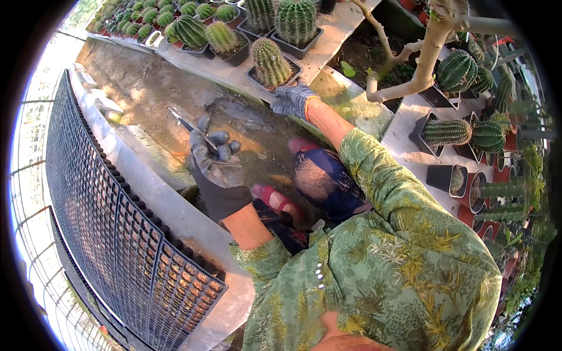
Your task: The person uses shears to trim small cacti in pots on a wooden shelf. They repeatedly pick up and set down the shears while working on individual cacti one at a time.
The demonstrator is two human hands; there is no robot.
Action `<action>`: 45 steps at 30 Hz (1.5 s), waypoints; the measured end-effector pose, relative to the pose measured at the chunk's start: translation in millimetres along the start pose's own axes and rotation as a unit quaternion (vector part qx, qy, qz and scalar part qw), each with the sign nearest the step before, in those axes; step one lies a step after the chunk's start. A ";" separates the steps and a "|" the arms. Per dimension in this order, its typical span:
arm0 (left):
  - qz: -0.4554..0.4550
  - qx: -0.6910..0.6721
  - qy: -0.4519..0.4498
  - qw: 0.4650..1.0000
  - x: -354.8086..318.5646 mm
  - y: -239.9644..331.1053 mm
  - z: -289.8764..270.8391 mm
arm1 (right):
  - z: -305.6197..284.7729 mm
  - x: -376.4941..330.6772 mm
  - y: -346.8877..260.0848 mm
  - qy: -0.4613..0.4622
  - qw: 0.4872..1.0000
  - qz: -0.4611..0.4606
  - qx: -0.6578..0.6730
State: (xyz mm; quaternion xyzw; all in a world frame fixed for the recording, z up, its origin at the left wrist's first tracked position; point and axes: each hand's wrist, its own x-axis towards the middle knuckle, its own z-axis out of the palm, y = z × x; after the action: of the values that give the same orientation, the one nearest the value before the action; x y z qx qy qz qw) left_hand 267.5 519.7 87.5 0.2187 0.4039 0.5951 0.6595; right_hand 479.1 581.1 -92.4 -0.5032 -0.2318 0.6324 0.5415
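Note:
My left hand (218,167), in a dark rubber-coated glove, is closed around a slim metal tool (185,123) with a pointed tip. Its fingers cover part of the tool, so its exact kind is unclear. A grey knit glove covers my right hand (291,100), which grips the near right corner of a square black pot (256,81). In that pot stands a rounded, spiny cactus (271,63), leaning slightly left at the near edge of a pale bench (231,73).
Several potted cacti (190,30) crowd the bench behind. To the right, a bare branching trunk (432,52) reaches over more pots, some tipped on their sides, like one cactus (448,133). Black cell trays (111,205) lean along a pale ledge (146,169) at left.

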 end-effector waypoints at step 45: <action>0.274 0.507 -0.282 0.767 107.2 -142.2 9.3 | -60.9 -77.9 -60.4 0.105 0.980 0.069 -0.155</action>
State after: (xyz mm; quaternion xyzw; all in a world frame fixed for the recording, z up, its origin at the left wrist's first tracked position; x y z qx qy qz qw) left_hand 357.6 596.6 -45.7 0.7807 0.3654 0.3704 0.3461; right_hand 553.2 512.8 -35.4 -0.6594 -0.2341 0.5682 0.4331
